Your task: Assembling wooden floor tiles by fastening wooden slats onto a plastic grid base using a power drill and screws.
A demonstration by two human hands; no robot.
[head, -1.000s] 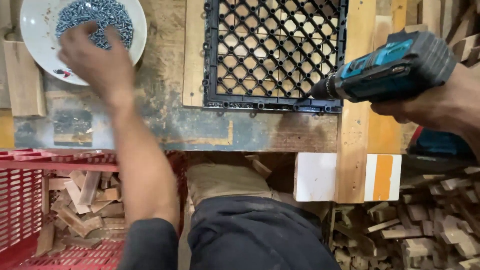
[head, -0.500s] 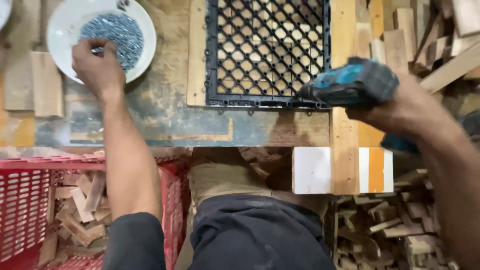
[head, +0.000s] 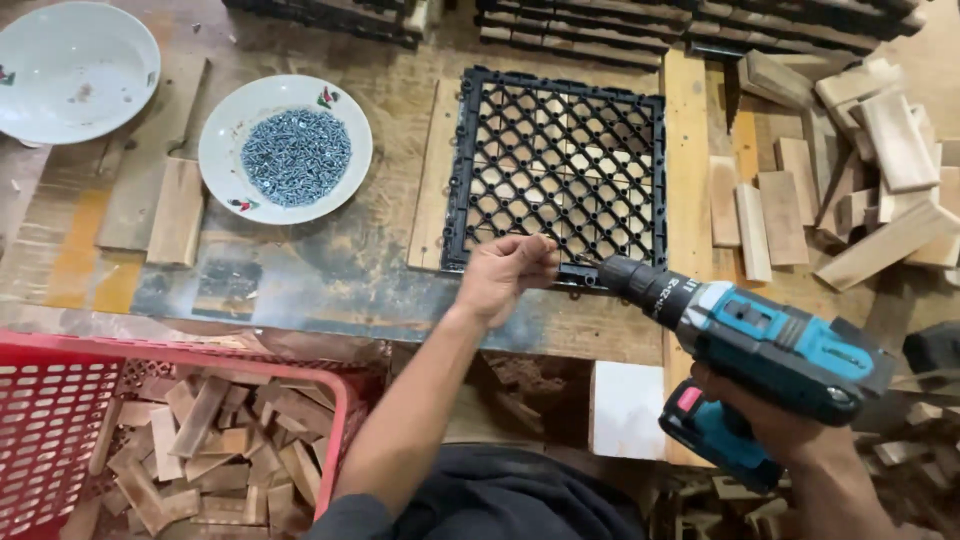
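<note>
A black plastic grid tile lies on the worn wooden workbench. My left hand rests at the tile's near edge with its fingers pinched together, seemingly on a small screw that I cannot clearly see. My right hand grips a teal and black cordless drill, whose tip points left at the pinched fingers. A white plate heaped with grey screws sits left of the tile.
An empty white plate is at the far left. A red plastic crate of short wood slats stands below the bench on the left. Loose wood blocks pile up on the right, and stacked black tiles line the far edge.
My left hand left the screw plate and came to the tile's near edge. The drill swung down so its tip meets those fingers. The camera pulled back.
</note>
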